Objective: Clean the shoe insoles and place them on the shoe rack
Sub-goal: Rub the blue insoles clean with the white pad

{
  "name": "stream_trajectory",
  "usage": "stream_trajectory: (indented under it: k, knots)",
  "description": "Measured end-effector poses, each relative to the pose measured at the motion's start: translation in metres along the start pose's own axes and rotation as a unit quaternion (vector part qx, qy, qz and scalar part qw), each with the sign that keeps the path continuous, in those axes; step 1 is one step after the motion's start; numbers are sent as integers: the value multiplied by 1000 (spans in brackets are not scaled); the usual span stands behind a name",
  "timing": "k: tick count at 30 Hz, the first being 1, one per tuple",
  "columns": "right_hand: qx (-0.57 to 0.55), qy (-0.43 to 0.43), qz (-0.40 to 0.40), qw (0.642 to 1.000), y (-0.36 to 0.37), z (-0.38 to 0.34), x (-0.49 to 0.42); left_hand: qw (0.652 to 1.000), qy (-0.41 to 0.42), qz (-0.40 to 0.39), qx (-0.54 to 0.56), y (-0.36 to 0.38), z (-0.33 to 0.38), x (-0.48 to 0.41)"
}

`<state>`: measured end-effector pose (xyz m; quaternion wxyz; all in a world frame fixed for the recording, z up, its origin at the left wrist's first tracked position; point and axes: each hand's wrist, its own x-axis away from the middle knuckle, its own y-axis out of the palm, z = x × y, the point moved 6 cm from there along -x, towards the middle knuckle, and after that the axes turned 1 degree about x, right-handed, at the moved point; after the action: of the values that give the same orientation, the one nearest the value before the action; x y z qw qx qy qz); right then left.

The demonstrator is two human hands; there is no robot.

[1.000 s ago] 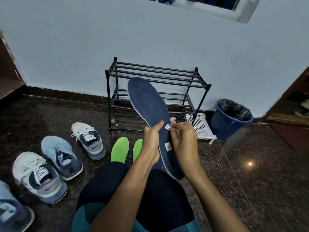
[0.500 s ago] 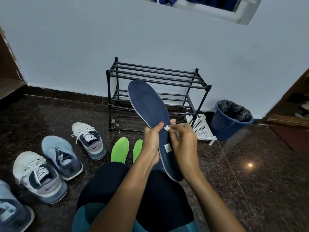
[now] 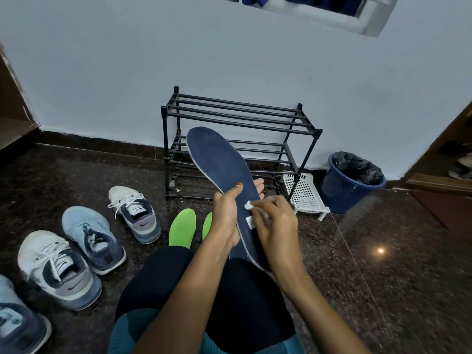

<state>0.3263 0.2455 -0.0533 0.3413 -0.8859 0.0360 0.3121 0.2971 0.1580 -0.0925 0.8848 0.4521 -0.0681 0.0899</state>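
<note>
My left hand (image 3: 226,218) grips a long dark blue insole (image 3: 221,162) around its middle, toe end raised toward the wall, heel end down by my knee. My right hand (image 3: 275,224) pinches a small white wad (image 3: 248,205) and presses it on the insole's surface, just above a small white label (image 3: 249,222). Two bright green insoles (image 3: 182,228) lie flat on the floor ahead of my knees, the right one mostly hidden by my left hand. The black shoe rack (image 3: 237,116) stands against the wall behind the blue insole, its bars bare.
Several sneakers (image 3: 93,235) sit on the dark granite floor to my left. A white perforated tray (image 3: 305,194) leans by the rack's right leg. A blue bucket with a black liner (image 3: 351,182) stands further right. Wooden furniture edges the right side.
The right hand with the white wad has slid a little down the insole toward the label. The insole has dropped slightly in view.
</note>
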Motion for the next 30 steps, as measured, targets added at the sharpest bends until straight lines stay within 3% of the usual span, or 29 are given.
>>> stream_trajectory:
  k: [5, 12, 19, 24, 30]
  knots:
    - [2, 5, 26, 1000, 1, 4, 0, 1000, 1, 7, 3, -2, 0, -1]
    - [-12, -5, -9, 1000, 10, -5, 17, 1000, 0, 22, -15, -7, 0, -3]
    - [-5, 49, 23, 999, -6, 11, 4, 999, -37, 10, -13, -4, -4, -2]
    - [-97, 107, 21, 989, -8, 14, 4, 995, -95, -2, -27, -4, -7, 0]
    - [-80, 129, 34, 988, -7, 15, -5, 990, -123, -54, -34, 7, -12, 5]
